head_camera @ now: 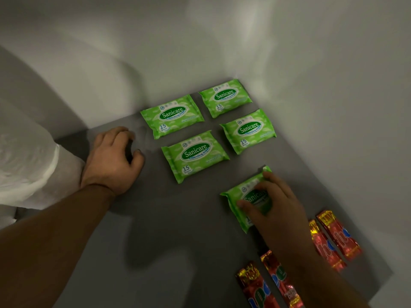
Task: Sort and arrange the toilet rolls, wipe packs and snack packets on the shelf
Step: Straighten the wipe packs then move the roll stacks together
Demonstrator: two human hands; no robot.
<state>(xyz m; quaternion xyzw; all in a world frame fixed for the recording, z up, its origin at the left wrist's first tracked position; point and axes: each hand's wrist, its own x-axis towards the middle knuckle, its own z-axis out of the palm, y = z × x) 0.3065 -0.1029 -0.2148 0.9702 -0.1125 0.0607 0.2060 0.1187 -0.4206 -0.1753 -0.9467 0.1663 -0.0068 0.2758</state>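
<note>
My right hand point(275, 207) grasps the fifth wipe pack point(239, 192) from above on the shelf point(178, 218), just before four laid packs point(195, 155). Soft, light, slick film (likely slides): pinch across both long edges. My left hand point(113, 156) rests loosely curled, empty

Dim light falls on a grey shelf point(178, 230) set into a corner of white walls point(311, 85).

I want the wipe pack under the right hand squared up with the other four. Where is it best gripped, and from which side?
Probably from above, across its short width: the wipe pack lies flat on the shelf, so only top and edges are reachable. Thumb on the near long edge, fingers on the far one. The right hand sits roughly so.
</note>
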